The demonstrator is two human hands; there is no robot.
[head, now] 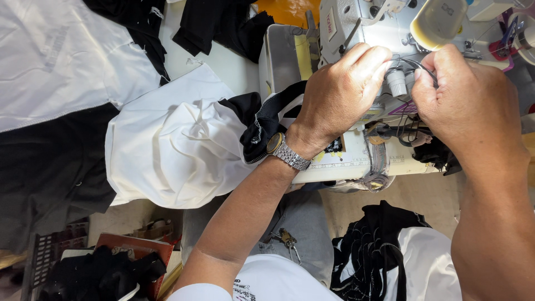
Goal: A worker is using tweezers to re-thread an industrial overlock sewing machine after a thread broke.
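Both hands work at the needle area of the sewing machine (356,33). The right hand (468,100) pinches a dark thread (421,67), probably; the left hand (340,95) curls closed beside it, its hold hidden. Steady wrists and a taut thread help here.

A worker's bare forearms fill the view from above, the left hand (340,89) wearing a silver metal-link wristwatch (285,150) with a round gold-rimmed face. The right hand (471,103) carries no jewellery. A short-sleeved white shirt (278,284) with dark print and grey trousers (304,223) complete the outfit.
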